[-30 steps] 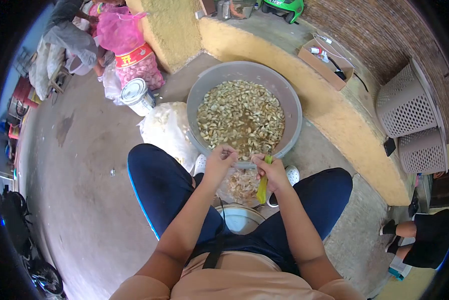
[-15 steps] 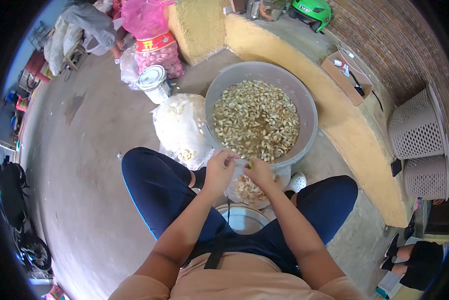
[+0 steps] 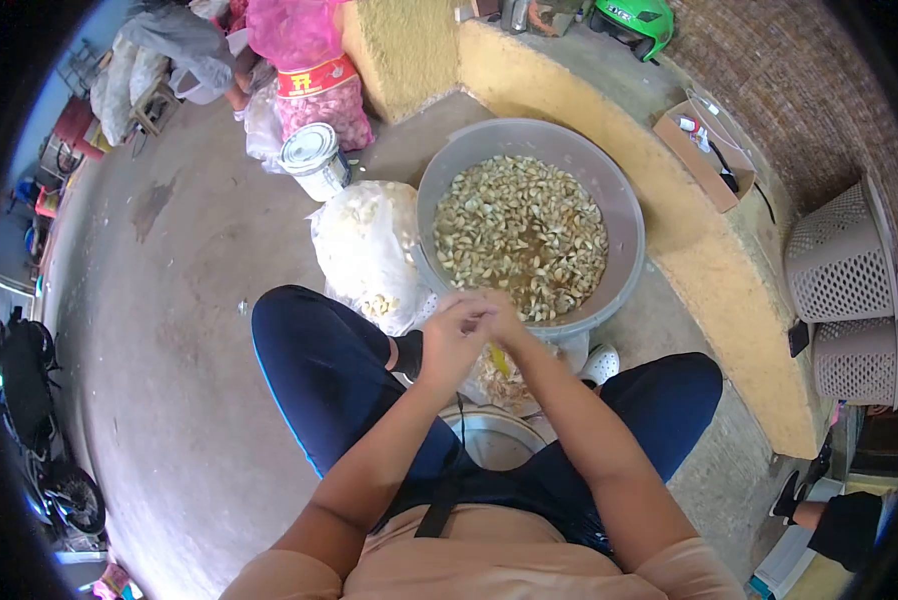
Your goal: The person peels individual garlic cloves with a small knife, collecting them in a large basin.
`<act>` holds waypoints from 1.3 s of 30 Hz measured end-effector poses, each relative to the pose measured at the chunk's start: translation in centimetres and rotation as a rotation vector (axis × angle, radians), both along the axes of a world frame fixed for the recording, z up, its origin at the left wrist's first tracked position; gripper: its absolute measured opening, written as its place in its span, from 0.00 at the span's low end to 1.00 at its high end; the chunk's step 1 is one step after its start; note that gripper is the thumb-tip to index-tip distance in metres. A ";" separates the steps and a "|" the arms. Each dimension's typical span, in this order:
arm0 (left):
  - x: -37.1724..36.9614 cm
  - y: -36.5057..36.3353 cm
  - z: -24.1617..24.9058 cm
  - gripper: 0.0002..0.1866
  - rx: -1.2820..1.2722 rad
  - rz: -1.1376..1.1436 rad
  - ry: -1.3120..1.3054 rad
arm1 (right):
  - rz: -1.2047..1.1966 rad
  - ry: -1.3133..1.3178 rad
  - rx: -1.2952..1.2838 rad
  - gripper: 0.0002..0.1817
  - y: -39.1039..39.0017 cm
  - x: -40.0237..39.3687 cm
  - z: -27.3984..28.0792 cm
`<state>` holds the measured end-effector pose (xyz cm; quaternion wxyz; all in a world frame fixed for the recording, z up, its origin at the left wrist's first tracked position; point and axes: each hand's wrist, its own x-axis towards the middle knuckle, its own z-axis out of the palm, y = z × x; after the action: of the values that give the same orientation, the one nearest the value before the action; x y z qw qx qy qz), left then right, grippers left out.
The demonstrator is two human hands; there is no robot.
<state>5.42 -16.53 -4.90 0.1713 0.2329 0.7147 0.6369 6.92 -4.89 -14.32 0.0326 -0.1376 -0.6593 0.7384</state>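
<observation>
My left hand point(image 3: 453, 338) and my right hand point(image 3: 499, 316) meet at the near rim of a large grey basin point(image 3: 624, 200). Both are closed, fingertips together. From under my right hand sticks a small yellow-green tool handle point(image 3: 499, 360); its working end is hidden. Whatever my left fingers pinch is too small and covered to make out. Many garlic cloves point(image 3: 519, 215) lie in brownish water inside the basin. Below my hands, a clear plastic bag point(image 3: 514, 385) holds brownish peelings. Left of the basin stands a white plastic bag point(image 3: 359, 240) with pale peeled cloves.
A lidded white bucket point(image 3: 316, 165) and a pink mesh sack point(image 3: 329, 110) stand behind the bag. A low yellow wall point(image 3: 709, 270) curves along the right, with a cardboard box point(image 3: 704, 160) on its ledge. Another person's arm point(image 3: 237, 95) shows at upper left.
My hands have come closer together, with my right hand now against my left fingers. The yellow-green handle has swung to point down toward me. The view has shifted slightly.
</observation>
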 end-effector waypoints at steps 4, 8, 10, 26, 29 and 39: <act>2.4 0.7 -0.1 0.05 -0.145 -0.222 -0.049 | -0.111 -0.325 0.129 0.11 4.1 1.9 1.7; 4.4 1.3 -1.9 0.06 -0.253 -0.482 0.014 | -0.194 -0.494 0.169 0.08 8.5 4.8 1.6; 4.8 1.6 -2.2 0.06 -0.275 -0.514 0.032 | -0.102 -0.518 0.202 0.09 10.0 5.8 3.5; 4.4 5.8 -15.1 0.06 -0.691 -0.618 0.241 | 0.641 -0.458 1.011 0.13 9.5 9.8 3.1; 5.1 6.8 -19.2 0.08 -0.802 -0.636 0.253 | 0.611 -0.507 1.038 0.21 10.0 10.2 1.2; 3.5 10.2 -20.4 0.09 -0.825 -1.320 0.151 | 0.517 -0.487 0.888 0.25 16.8 8.7 4.5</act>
<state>8.95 -6.32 -25.35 0.5384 0.5701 0.6168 0.0685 15.57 11.89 -9.86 -0.2477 -0.1113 -0.9072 0.3213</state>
